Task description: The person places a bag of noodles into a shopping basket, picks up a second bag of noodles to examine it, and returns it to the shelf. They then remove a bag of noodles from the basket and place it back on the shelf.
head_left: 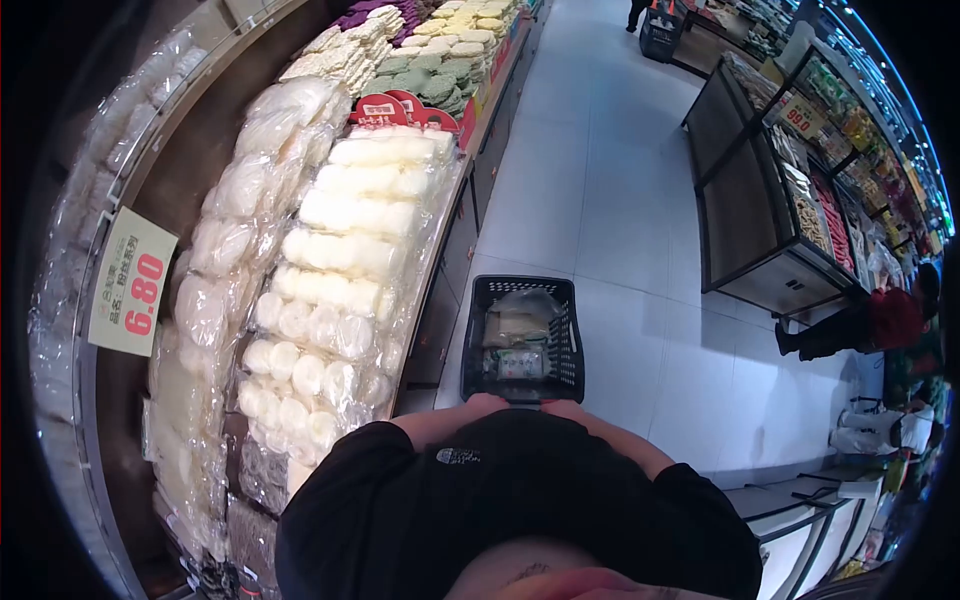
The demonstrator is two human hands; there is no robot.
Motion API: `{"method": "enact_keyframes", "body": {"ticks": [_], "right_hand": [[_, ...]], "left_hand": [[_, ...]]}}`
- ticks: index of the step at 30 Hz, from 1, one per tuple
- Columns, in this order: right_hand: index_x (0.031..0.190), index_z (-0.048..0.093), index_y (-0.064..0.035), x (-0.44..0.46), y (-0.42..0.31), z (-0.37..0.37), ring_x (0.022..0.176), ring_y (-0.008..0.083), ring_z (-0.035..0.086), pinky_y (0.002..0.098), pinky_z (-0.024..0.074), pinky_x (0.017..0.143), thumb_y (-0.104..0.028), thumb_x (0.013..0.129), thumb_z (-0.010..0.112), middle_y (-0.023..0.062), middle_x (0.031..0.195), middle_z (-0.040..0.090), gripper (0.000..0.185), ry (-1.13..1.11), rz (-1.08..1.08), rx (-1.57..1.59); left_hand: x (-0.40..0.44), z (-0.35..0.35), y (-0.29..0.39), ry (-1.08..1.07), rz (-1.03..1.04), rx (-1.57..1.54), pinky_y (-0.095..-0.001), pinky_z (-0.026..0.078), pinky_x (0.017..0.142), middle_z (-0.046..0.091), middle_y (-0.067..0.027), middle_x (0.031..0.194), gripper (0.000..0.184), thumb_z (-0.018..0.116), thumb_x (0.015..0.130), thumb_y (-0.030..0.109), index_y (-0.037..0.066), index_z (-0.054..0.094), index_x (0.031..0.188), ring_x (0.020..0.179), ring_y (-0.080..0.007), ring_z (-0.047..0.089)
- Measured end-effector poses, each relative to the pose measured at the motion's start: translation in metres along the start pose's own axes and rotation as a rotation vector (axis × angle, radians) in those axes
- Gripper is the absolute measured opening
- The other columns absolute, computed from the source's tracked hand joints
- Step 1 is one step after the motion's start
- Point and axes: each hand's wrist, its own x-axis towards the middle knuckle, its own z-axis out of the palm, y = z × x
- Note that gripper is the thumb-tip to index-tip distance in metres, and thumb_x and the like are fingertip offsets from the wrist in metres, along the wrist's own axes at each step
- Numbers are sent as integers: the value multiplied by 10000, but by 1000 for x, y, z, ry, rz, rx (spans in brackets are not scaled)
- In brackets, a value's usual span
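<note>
Both hands are at the near edge of a black shopping basket, just in front of the dark shirt. My left hand is closed at the left part of that edge. My right hand is closed a little further right, beside a small red piece of the handle. The body hides much of both hands. Inside the basket lie a brownish package in clear plastic and a white package with green print.
Left stands a shelf of wrapped white noodle packs with a price sign. A display counter stands right of the tiled aisle. A person in red is at the right, another basket at the top.
</note>
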Motion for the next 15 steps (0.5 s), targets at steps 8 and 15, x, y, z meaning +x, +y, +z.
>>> {"method": "enact_keyframes", "body": {"ticks": [8, 15], "right_hand": [[1158, 596, -89, 20, -27, -71, 1074, 348, 673, 467, 553, 884, -396, 835, 673, 187, 1119, 683, 453, 260, 198, 2], [1202, 566, -99, 20, -44, -121, 1171, 370, 565, 512, 521, 943, -358, 824, 704, 165, 1225, 555, 478, 356, 393, -50]], "left_hand": [[17, -92, -45, 162, -63, 38, -460, 576, 877, 733, -182, 1102, 300, 574, 898, 234, 58, 714, 1098, 1031, -338, 719], [44, -147, -62, 177, -61, 67, -436, 562, 898, 744, -132, 1105, 280, 593, 885, 207, 76, 748, 1078, 1055, -291, 713]]}}
